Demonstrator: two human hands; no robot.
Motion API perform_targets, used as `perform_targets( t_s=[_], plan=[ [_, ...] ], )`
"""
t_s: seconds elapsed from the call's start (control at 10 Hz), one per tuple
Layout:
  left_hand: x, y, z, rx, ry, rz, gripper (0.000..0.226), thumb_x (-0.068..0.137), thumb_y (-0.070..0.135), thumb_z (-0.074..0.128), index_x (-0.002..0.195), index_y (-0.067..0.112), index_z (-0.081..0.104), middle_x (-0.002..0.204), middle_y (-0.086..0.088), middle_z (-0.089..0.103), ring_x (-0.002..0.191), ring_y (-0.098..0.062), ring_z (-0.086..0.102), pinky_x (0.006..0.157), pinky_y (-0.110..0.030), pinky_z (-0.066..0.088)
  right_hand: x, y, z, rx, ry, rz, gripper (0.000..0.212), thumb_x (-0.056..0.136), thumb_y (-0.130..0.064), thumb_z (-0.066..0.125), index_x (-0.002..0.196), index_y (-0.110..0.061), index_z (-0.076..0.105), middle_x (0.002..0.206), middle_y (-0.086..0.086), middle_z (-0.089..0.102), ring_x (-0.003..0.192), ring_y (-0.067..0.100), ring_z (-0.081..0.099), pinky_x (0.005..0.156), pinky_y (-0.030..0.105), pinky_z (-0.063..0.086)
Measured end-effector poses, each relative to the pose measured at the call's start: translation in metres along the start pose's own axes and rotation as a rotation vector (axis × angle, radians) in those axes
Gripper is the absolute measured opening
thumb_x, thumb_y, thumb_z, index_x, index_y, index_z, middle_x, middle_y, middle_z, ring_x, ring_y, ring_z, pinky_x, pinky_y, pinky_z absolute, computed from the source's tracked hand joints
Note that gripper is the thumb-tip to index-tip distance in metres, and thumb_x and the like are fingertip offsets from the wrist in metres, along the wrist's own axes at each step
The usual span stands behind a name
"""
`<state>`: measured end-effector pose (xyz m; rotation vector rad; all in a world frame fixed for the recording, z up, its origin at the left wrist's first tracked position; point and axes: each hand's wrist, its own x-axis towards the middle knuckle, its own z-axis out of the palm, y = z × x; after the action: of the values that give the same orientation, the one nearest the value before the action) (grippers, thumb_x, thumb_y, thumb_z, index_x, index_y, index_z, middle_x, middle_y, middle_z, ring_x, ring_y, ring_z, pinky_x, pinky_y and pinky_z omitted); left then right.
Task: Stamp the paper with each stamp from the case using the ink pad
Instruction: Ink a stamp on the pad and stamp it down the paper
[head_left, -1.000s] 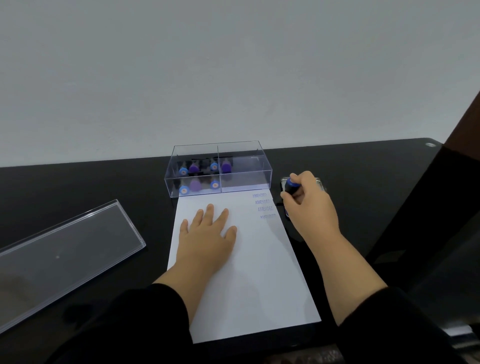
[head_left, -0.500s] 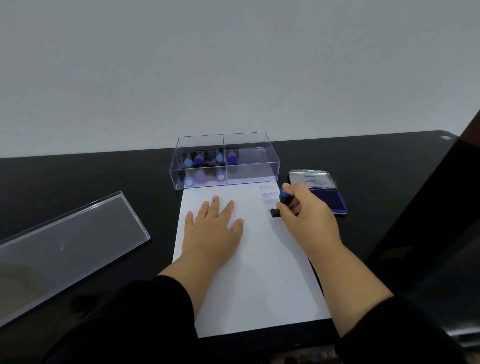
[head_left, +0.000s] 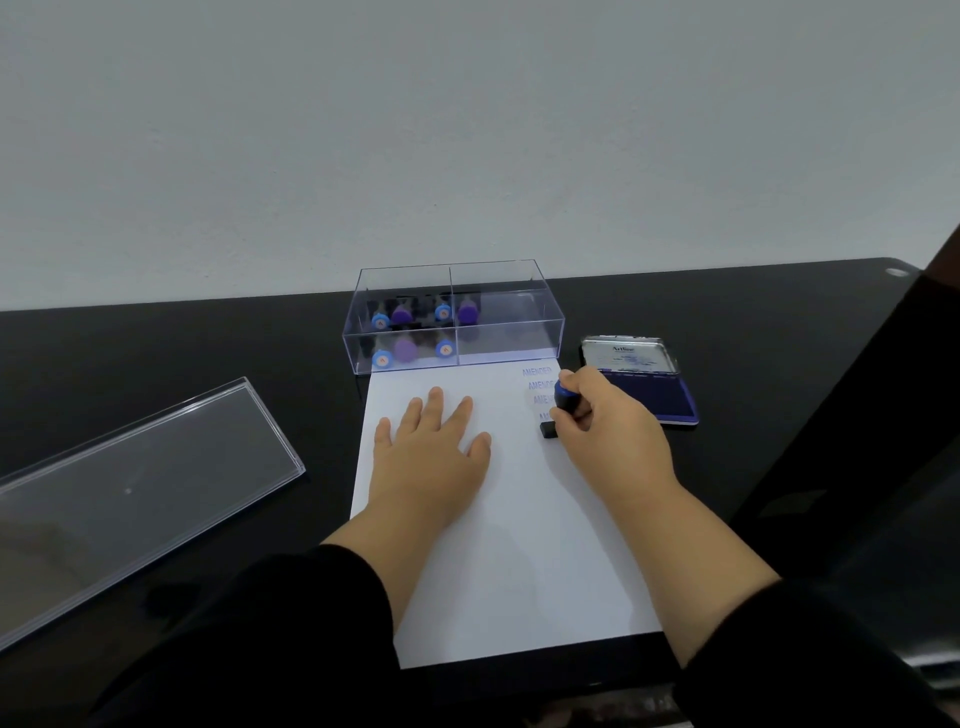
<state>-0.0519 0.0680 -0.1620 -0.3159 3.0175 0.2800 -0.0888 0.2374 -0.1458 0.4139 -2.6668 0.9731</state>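
A white paper (head_left: 519, 545) lies on the black table, with several blue "AMENDED" prints near its top right corner. My left hand (head_left: 431, 457) rests flat on the paper, fingers spread. My right hand (head_left: 602, 431) grips a stamp (head_left: 563, 397) with a blue knob, its black base down on the paper just below the prints. Behind the paper stands a clear stamp case (head_left: 506, 322) holding several blue and purple stamps in its left half. The open ink pad (head_left: 660, 395), blue with a metal lid, lies to the right of my right hand.
The clear case lid (head_left: 135, 483) lies flat on the table at the left. A dark panel (head_left: 857, 441) rises along the right side. A white wall stands behind the table's far edge.
My right hand carried the stamp from the ink pad leftward onto the paper and now presses it below the earlier prints. My left hand stayed flat on the paper.
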Motion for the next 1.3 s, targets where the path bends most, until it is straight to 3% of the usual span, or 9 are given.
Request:
perform_targets(
  t_s=[0.7,1.0,1.1,1.2,1.3],
  plan=[
    [-0.001,0.001,0.0,0.002,0.004,-0.006,0.055,0.1,0.049,0.014,0.151,0.035,-0.002,0.159,0.004,-0.011,0.147,-0.017,-0.008,0.117,-0.043,-0.005,0.0,-0.002,-0.001,0.004,0.003,0.002,0.017,0.091,-0.015,0.057,0.107,-0.019,0.056,0.066,-0.013,0.043,0.071,0.016,0.049,0.064,0.033,0.046],
    [0.0,0.001,0.001,-0.01,0.011,-0.011,0.055,0.1,0.048,0.015,0.151,0.036,0.0,0.159,0.005,-0.01,0.147,-0.017,-0.008,0.117,-0.043,-0.005,-0.001,-0.005,-0.003,-0.023,-0.015,-0.01,0.016,0.092,-0.018,0.055,0.108,-0.021,0.053,0.077,-0.006,0.051,0.074,0.017,0.052,0.063,0.033,0.047],
    [0.0,0.001,0.001,0.002,0.006,-0.012,0.055,0.1,0.049,0.015,0.151,0.036,-0.001,0.159,0.005,-0.01,0.147,-0.017,-0.008,0.117,-0.044,-0.005,-0.001,-0.003,-0.006,0.073,0.018,0.023,0.021,0.091,-0.019,0.058,0.111,-0.022,0.054,0.076,-0.009,0.052,0.075,0.014,0.053,0.064,0.028,0.045],
    [0.0,0.001,0.0,0.007,-0.002,-0.014,0.055,0.1,0.049,0.014,0.151,0.036,-0.002,0.159,0.005,-0.011,0.147,-0.017,-0.009,0.117,-0.044,-0.005,0.004,0.0,-0.014,0.324,0.117,0.147,0.02,0.088,-0.018,0.062,0.104,-0.028,0.054,0.073,-0.015,0.055,0.075,0.011,0.058,0.063,0.022,0.044],
    [0.0,0.001,-0.001,0.008,-0.006,-0.019,0.055,0.1,0.048,0.014,0.151,0.036,-0.001,0.159,0.005,-0.011,0.147,-0.017,-0.009,0.117,-0.044,-0.005,0.008,0.003,-0.02,0.549,0.18,0.221,0.028,0.086,-0.012,0.064,0.092,-0.036,0.05,0.072,-0.011,0.058,0.075,0.013,0.062,0.076,0.035,0.056]
  ],
)
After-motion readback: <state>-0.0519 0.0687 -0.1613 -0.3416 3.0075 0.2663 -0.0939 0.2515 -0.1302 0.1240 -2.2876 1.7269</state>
